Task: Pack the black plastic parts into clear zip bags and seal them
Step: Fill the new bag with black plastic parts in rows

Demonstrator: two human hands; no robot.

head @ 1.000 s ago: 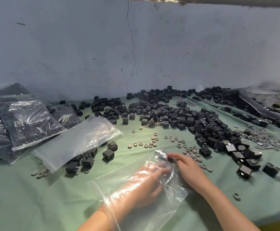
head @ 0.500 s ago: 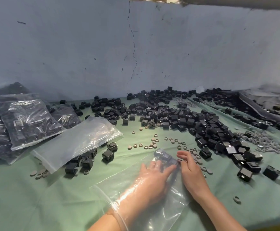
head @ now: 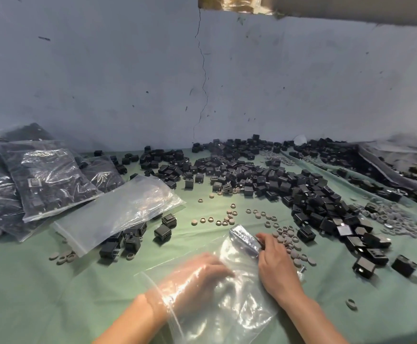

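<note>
A clear zip bag [head: 237, 306] lies on the green cloth at the front. My left hand [head: 197, 276] is inside it up to the wrist, fingers spread and blurred. My right hand [head: 274, 264] rests on the bag's right edge and pinches its far corner, where a dark part [head: 245, 238] shows through the plastic. A big heap of black plastic parts [head: 289, 184] spreads across the middle and right of the table. A few more black parts [head: 130, 239] lie just left of the bag.
An empty clear bag [head: 120, 209] lies left of centre, partly over some parts. Filled sealed bags [head: 41, 180] are stacked at the far left. Small grey rings [head: 286, 239] are scattered beside my right hand and piled at the right [head: 395, 217]. The wall stands close behind.
My left hand drew back a little inside the bag. My right hand moved forward along the bag's edge to its far corner, which now stands lifted.
</note>
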